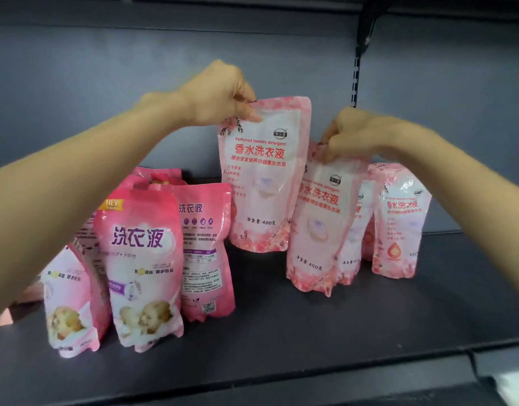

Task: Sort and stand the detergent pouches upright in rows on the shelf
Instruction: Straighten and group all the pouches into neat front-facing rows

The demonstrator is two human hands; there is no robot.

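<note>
My left hand (220, 95) pinches the top left corner of a pale pink perfumed detergent pouch (264, 177), which hangs upright above the dark shelf (281, 332). Lower and to the right, my right hand (355, 136) grips the top of a second pale pink pouch (320, 230) whose base touches the shelf. Behind that one stand two more pale pink pouches (399, 221). On the left stands a group of darker pink pouches (144, 268), one of them turned back to front (205, 253).
The grey back panel (135, 83) closes the shelf behind. A slotted upright (356, 77) runs down at the upper right. The shelf's front edge (311, 373) crosses the bottom, with a pale label strip at the lower right corner.
</note>
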